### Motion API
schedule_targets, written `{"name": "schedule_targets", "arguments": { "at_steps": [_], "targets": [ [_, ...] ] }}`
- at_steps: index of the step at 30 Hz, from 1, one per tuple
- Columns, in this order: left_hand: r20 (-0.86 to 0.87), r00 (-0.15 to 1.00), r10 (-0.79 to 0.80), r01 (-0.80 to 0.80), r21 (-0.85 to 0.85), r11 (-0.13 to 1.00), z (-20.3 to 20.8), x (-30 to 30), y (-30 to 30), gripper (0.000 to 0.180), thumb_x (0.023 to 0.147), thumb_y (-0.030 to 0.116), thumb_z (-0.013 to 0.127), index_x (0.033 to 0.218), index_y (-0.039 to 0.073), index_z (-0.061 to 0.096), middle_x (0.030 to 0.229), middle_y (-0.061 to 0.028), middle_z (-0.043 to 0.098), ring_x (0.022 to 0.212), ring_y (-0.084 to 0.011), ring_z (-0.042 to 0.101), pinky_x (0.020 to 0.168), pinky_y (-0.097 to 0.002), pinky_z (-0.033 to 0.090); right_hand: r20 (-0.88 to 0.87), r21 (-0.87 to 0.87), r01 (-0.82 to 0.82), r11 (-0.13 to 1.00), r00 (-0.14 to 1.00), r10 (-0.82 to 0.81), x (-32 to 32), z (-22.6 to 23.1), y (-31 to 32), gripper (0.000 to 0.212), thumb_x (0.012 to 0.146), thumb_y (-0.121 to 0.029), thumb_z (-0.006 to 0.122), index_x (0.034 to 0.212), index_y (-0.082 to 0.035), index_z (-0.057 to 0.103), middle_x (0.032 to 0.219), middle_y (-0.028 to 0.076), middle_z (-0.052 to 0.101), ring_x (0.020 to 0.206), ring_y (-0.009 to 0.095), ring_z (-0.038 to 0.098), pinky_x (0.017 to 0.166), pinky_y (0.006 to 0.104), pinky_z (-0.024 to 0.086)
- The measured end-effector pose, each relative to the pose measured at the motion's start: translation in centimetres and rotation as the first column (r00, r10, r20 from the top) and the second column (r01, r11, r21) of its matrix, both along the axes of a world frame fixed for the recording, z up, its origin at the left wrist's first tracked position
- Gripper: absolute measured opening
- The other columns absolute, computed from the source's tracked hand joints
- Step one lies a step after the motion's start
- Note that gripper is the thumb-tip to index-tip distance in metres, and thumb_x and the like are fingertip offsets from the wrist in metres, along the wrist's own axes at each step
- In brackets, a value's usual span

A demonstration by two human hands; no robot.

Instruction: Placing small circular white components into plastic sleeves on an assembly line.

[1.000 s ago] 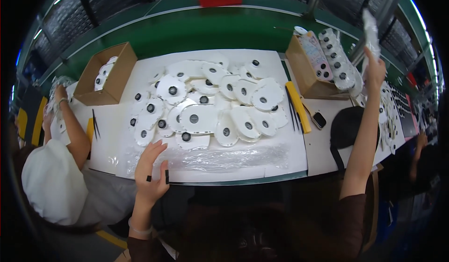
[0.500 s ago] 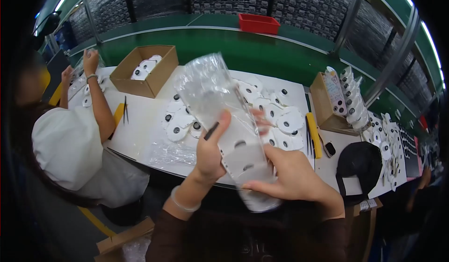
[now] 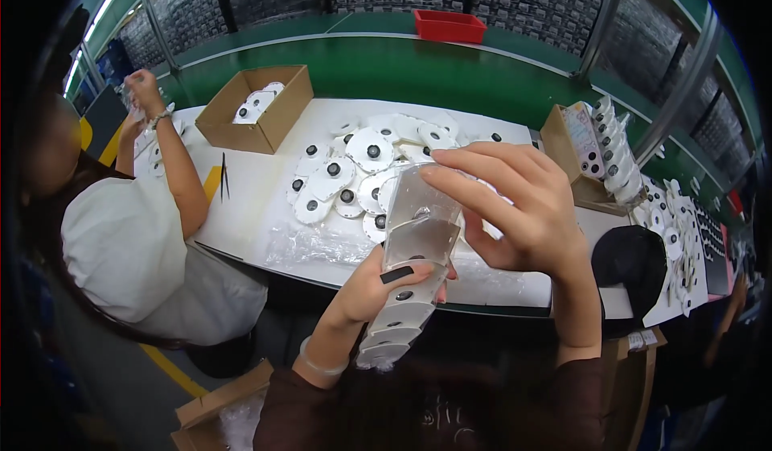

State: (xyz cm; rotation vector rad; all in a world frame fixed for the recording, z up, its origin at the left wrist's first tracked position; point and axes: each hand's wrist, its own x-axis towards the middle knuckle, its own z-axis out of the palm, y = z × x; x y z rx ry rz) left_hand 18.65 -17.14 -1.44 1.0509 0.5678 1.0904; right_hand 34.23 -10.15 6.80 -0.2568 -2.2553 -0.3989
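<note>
My left hand [image 3: 371, 290] is closed around a clear plastic bag [image 3: 404, 314], its thumb across the front with a black band on it. Inside the bag, several white discs with dark centres overlap in a slanting row. At the bag's upper end is my right hand [image 3: 523, 201], its fingers stretched out and apart, the fingertips touching or very close to the top edge. Beyond both hands, a pile of white discs with black round centres [image 3: 374, 152] covers the middle of the white table [image 3: 249, 201].
Crumpled clear plastic [image 3: 310, 246] lies at the table's near side, black tweezers [image 3: 224, 179] at left. Cardboard boxes [image 3: 285, 117] stand at the back left and right. A black cap [image 3: 627, 266] lies right. A co-worker [image 3: 129, 242] sits at left; a red bin [image 3: 450, 27] is on the shelf.
The bag has turned and come lower and nearer to me. My right hand has moved from its lower part up to its top end. My left hand still holds it.
</note>
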Motion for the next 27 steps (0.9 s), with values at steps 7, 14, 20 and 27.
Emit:
{"name": "schedule_targets", "arguments": {
  "at_steps": [7,14,20,27],
  "targets": [
    [-0.03,0.995,-0.092,0.093,0.052,0.994,-0.3,0.9,-0.6,0.031,0.077,0.012,0.05,0.102,-0.005,0.043,0.085,-0.0117,0.055,0.067,-0.0145,0.052,0.063,-0.0259,0.042,-0.544,-0.741,-0.393,0.545,0.827,-0.143,1.0,-0.9,2.6,0.021,0.079,-0.016,0.041,0.067,-0.003,0.052,0.054,0.005,0.052,0.052,0.01,0.051,0.05,0.02,0.04],
    [-0.049,0.983,0.177,-0.171,0.108,0.979,-0.7,0.2,-0.2,0.031,0.08,0.015,0.045,0.103,-0.006,0.042,0.084,-0.0147,0.055,0.069,-0.0185,0.054,0.065,-0.0283,0.044,-0.475,-0.78,-0.378,0.499,0.876,-0.08,0.3,-1.0,1.6,0.026,0.084,-0.02,0.033,0.089,0.001,0.048,0.082,0.01,0.055,0.076,0.014,0.053,0.062,0.0215,0.042],
    [0.341,0.765,0.547,-0.535,-0.136,0.834,2.3,-1.4,0.6,0.044,0.085,0.033,0.03,0.097,-0.007,0.044,0.082,-0.0189,0.054,0.074,-0.026,0.056,0.065,-0.0325,0.046,-0.164,-0.623,-0.269,0.735,0.963,0.214,-0.1,-6.4,-3.1,0.044,0.063,-0.015,0.06,0.103,-0.006,0.045,0.111,0.011,0.042,0.099,0.023,0.041,0.081,0.0371,0.034],
    [0.448,0.73,0.516,-0.497,-0.171,0.851,1.7,-2.6,1.9,0.049,0.083,0.038,0.029,0.09,-0.007,0.046,0.072,-0.0162,0.054,0.067,-0.023,0.054,0.066,-0.0317,0.044,0.333,-0.487,0.01,0.873,0.927,0.175,0.7,-10.1,-6.2,0.027,0.06,-0.015,0.06,0.086,-0.013,0.052,0.084,-0.002,0.05,0.078,0.014,0.048,0.071,0.0316,0.031]
  ]
}}
